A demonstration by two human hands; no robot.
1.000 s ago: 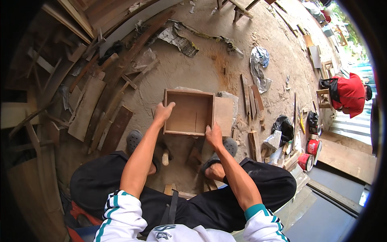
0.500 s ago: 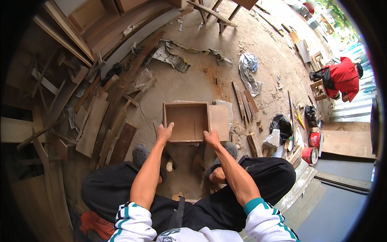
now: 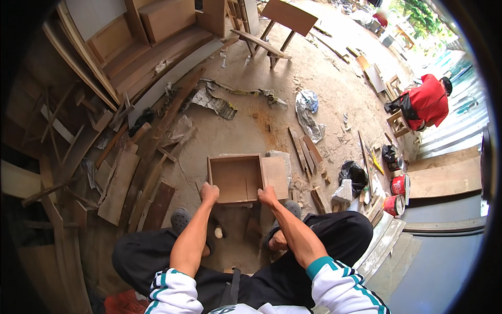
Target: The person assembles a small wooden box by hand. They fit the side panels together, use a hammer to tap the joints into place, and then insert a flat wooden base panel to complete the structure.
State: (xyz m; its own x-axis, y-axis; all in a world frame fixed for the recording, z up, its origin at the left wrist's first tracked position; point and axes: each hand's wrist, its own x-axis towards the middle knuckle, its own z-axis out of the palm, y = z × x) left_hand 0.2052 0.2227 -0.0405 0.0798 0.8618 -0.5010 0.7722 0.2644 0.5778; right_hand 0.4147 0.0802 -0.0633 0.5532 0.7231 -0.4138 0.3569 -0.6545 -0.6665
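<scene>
A shallow open wooden box like a drawer point(image 3: 230, 178) lies in front of my feet, its hollow side facing up. My left hand point(image 3: 209, 193) is closed on its near left corner. At the near right corner my right hand point(image 3: 267, 195) grips the box with curled fingers. A flat piece of plywood point(image 3: 275, 171) is right beside the box, partly over a pale block point(image 3: 283, 155). Below the box, between my feet, a round wooden handle point(image 3: 218, 232) shows; what it belongs to is hard to see.
Scrap boards point(image 3: 119, 180) are heaped on the left. Short wood strips point(image 3: 306, 149), a black plastic bag point(image 3: 353, 175) and red cans point(image 3: 400, 184) lie on the right. A small wooden table point(image 3: 287, 18) stands beyond. A person in red point(image 3: 430, 102) sits at the far right.
The view has tilted upward, so the floor, box and my feet appear lower. My hands stay at the box's near corners, with the fingers now looking more tightly curled.
</scene>
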